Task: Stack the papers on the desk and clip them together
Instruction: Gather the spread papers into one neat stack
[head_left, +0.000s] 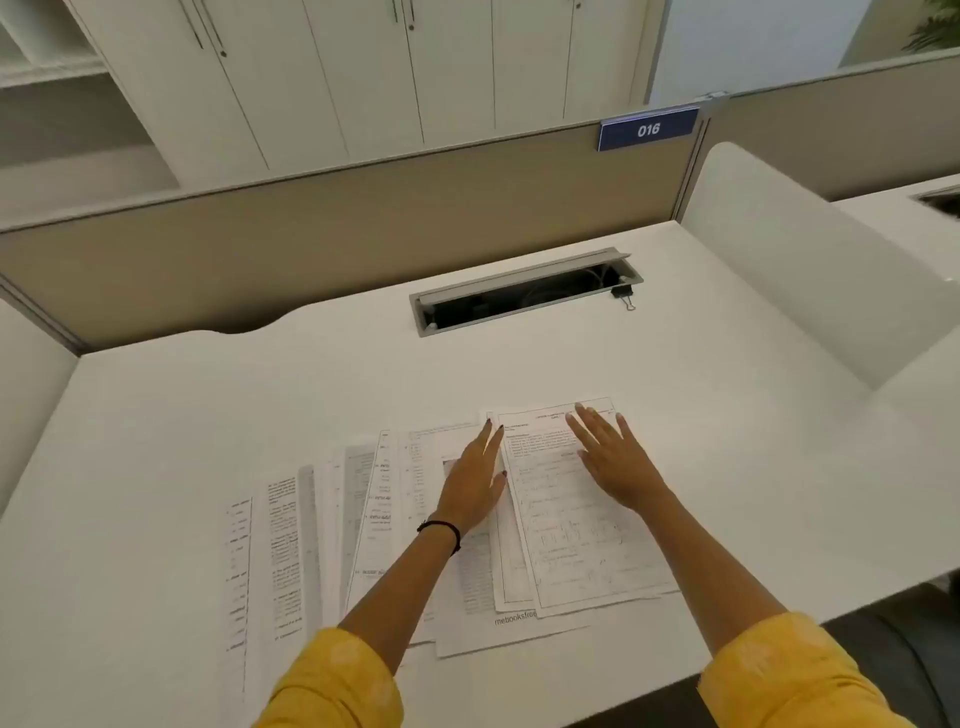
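Several printed papers lie fanned out and overlapping across the near middle of the white desk. The rightmost sheet sits on top of the fan, slightly askew. My right hand rests flat on that top sheet, fingers apart. My left hand lies flat on the sheets just left of it, fingers extended, a black band around the wrist. Neither hand holds anything. A black binder clip lies far back on the desk, beside the right end of the cable slot.
A grey cable slot with its lid raised is set into the desk's far middle. A beige partition with a blue "016" sign runs behind. White rounded dividers flank the desk. The desk's front edge is near my sleeves.
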